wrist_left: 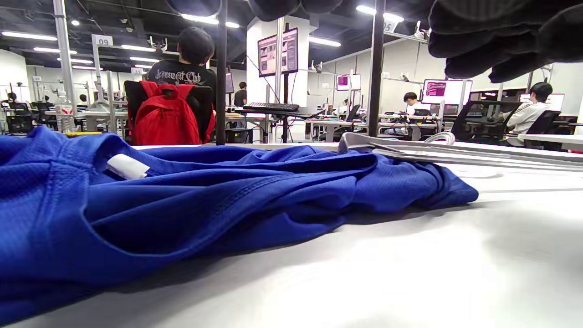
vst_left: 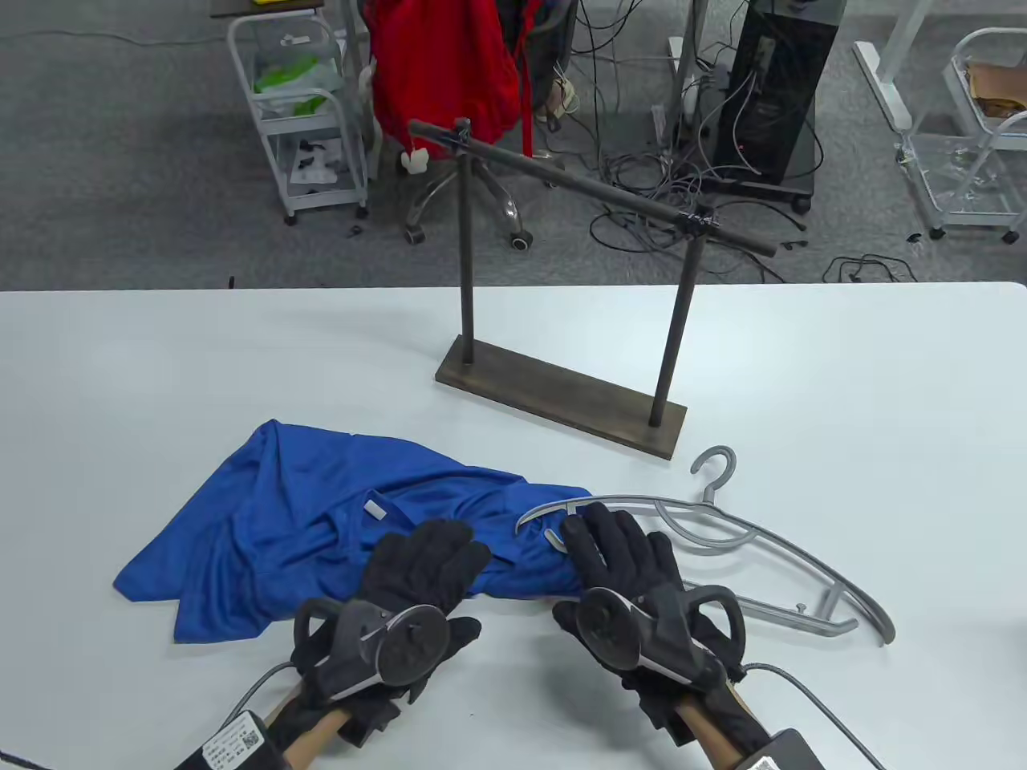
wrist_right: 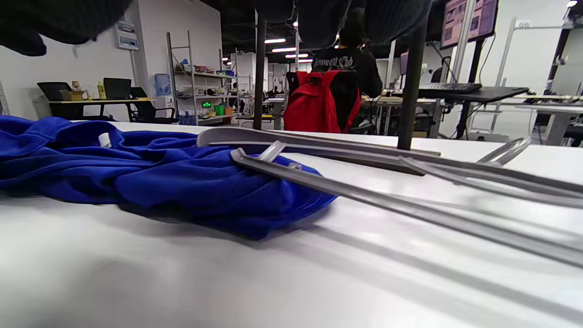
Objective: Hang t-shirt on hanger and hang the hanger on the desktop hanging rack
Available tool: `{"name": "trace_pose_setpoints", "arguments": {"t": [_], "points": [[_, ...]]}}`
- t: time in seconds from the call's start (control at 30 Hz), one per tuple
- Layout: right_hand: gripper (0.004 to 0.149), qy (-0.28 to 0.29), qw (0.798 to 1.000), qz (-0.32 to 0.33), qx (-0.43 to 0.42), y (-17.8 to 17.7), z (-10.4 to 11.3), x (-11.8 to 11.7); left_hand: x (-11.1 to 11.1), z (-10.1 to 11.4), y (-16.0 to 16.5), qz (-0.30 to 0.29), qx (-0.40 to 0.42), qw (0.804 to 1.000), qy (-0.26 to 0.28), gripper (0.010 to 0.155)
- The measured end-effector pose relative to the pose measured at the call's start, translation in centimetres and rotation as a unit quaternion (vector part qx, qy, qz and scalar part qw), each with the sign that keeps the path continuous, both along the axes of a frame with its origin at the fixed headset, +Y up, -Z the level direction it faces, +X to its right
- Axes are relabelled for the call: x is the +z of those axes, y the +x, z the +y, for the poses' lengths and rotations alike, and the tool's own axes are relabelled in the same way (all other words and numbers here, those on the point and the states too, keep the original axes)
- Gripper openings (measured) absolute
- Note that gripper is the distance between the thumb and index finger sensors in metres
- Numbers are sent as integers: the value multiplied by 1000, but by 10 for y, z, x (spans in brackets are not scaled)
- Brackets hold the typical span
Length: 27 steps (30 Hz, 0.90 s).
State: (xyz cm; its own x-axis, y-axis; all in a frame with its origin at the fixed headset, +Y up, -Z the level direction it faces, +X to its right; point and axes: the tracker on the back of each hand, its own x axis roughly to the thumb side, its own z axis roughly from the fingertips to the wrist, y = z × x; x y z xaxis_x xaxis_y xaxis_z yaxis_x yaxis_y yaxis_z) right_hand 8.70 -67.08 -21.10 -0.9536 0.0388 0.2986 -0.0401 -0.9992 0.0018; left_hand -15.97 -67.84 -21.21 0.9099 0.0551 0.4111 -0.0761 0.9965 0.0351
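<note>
A crumpled blue t-shirt (vst_left: 321,521) lies on the white table (vst_left: 842,385) at front left, its white neck label facing up. A grey hanger (vst_left: 770,545) lies flat to its right, hook pointing away, with its left end over the shirt's right end. My left hand (vst_left: 433,553) is spread flat over the shirt near the collar, holding nothing. My right hand (vst_left: 614,537) has straight fingers over the hanger's left arm and the shirt's edge. The wrist views show the shirt (wrist_left: 182,196) (wrist_right: 173,177) and hanger (wrist_left: 455,152) (wrist_right: 364,182) under the fingers (wrist_left: 501,41) (wrist_right: 319,18). The dark metal rack (vst_left: 562,385) stands behind.
The rack's bar (vst_left: 594,188) runs slantwise above its base, about a hand's length beyond the hanger's hook. Past the table's far edge are a chair with a red bag (vst_left: 441,72), white carts (vst_left: 309,120), a black computer tower (vst_left: 770,88) and floor cables.
</note>
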Motion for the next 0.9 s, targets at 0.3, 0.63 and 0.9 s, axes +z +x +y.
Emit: {"name": "trace_pose_setpoints", "arguments": {"t": [0.3,0.63,0.9], "points": [[84,37,999,-26,-18,14,6,-5,-6,-2,-4,9,-1,1000,-13,81],[82,94,990,-92,-42,58,19,-21,-4,-3,0,-1,-15,1000,-20,81],[79,132,971,-190,-59,115,29,-34,-5,-3,-1,3,-13,1000,-21,81]]}}
